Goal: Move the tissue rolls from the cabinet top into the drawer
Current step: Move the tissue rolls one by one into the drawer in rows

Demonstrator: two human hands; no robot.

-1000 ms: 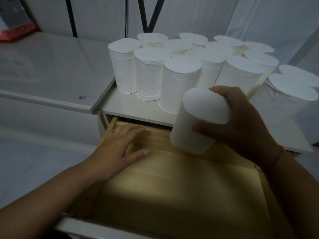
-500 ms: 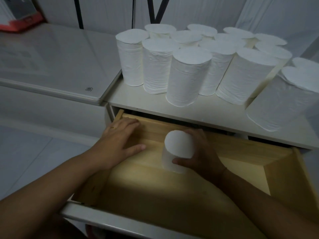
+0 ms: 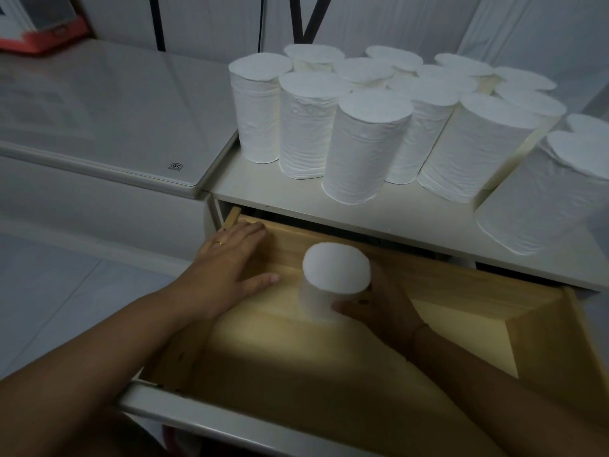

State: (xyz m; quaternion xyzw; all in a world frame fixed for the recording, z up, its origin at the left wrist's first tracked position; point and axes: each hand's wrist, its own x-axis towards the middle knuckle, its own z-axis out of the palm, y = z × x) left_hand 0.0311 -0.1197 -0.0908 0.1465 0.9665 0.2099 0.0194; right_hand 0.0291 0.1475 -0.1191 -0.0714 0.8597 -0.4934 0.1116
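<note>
Several white tissue rolls stand upright, packed together, on the white cabinet top. Below it the wooden drawer is pulled out. One tissue roll stands upright inside the drawer near its back left, and my right hand grips its right side with fingers and thumb curled round it. My left hand lies flat with straight fingers on the drawer's left wall near the back corner, a ring on one finger.
A low white chest with a glossy lid adjoins the cabinet on the left. A red-edged box sits at its far corner. White panels and curtain form the back wall. The drawer's white front is nearest me.
My right hand carried the roll from above the cabinet's front edge down into the drawer and stood it near the back left. The left hand stayed on the drawer's wall.
</note>
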